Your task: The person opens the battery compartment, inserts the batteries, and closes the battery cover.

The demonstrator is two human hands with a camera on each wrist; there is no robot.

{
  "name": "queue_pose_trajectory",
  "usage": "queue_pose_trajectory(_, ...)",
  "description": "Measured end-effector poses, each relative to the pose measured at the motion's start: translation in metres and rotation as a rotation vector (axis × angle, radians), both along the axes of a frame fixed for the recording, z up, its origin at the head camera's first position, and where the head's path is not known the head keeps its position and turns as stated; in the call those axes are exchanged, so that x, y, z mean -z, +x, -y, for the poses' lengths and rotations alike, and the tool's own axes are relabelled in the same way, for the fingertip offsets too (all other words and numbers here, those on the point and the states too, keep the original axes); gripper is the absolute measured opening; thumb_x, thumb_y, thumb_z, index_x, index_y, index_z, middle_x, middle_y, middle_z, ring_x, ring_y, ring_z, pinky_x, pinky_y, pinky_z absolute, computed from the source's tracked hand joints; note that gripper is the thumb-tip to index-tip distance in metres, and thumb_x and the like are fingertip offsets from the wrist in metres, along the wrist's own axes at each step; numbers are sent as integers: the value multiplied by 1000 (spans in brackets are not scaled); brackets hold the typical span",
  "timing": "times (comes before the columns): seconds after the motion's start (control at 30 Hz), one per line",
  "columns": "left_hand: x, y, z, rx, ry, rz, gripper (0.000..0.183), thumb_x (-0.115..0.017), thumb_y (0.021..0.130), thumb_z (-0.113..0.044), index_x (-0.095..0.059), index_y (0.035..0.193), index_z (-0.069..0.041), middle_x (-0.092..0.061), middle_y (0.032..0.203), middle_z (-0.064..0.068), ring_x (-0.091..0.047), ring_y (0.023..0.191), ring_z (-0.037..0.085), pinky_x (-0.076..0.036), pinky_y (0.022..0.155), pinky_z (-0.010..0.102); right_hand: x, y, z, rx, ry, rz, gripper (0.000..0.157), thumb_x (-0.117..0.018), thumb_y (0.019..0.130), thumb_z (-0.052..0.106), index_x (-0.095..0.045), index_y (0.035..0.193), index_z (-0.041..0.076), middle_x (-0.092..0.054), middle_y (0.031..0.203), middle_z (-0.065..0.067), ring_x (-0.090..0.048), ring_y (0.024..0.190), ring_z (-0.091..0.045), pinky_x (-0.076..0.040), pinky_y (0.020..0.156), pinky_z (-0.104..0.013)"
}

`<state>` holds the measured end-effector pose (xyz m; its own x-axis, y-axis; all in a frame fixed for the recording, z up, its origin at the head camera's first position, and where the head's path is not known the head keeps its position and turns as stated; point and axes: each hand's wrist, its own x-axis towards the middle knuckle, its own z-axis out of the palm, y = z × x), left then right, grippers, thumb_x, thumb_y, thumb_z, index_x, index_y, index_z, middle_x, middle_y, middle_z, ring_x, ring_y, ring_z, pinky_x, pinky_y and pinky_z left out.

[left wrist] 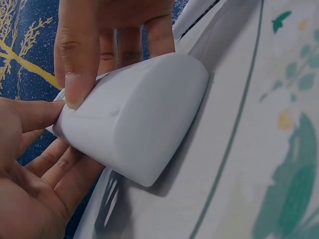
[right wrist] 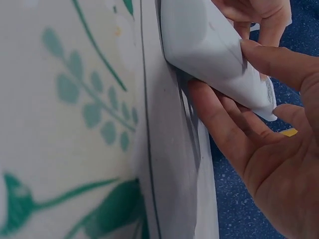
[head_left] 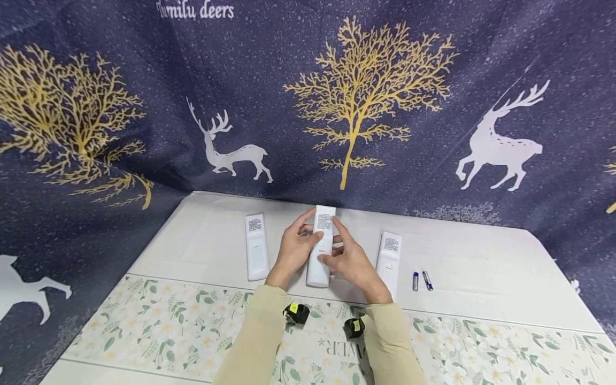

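Both hands hold a white remote control [head_left: 318, 272] lifted near the middle of the table, its back with a printed label facing up. The left hand [head_left: 294, 247] grips its left side, thumb across the back below the label. On the opposite side, the right hand [head_left: 353, 262] holds it with the thumb lower down, by the battery cover. In the left wrist view, the rounded end of the remote control [left wrist: 154, 114] points toward the camera. The right wrist view shows the right fingers [right wrist: 219, 109] under the remote control [right wrist: 199, 45].
A second white remote [head_left: 257, 251] lies back up at the left. Another remote [head_left: 389, 259] lies at the right, partly behind the right wrist. Two blue batteries [head_left: 415, 281] lie beyond it. A floral cloth [head_left: 192, 321] covers the table's front; a dark deer-print curtain [head_left: 289, 64] hangs behind.
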<state>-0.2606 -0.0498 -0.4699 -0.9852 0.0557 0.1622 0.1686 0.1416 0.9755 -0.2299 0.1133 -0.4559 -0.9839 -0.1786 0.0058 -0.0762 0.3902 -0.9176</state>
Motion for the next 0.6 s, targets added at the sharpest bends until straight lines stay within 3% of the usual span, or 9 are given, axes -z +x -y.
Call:
queue_pose_trajectory(0.5,2,0,-2,-31,-29,28,64,-73,96,-8,-55,156,-20,-77,116,10,-64,128,33,-35,121,57,0,0,-1,12,29,29,102,-82,91,2,-21,171,16,-60,125,-18,-66,96,-24,-64,67,-36)
queue_pose_trajectory(0.6,2,1,-3,-43,-47,36,63,-74,96,-9,-56,156,-21,-77,118,10,-64,129,33,-36,120,55,0,0,-2,13,37,43,102,-83,91,2,-22,171,16,-60,126,-19,-67,94,-24,-64,67,-36)
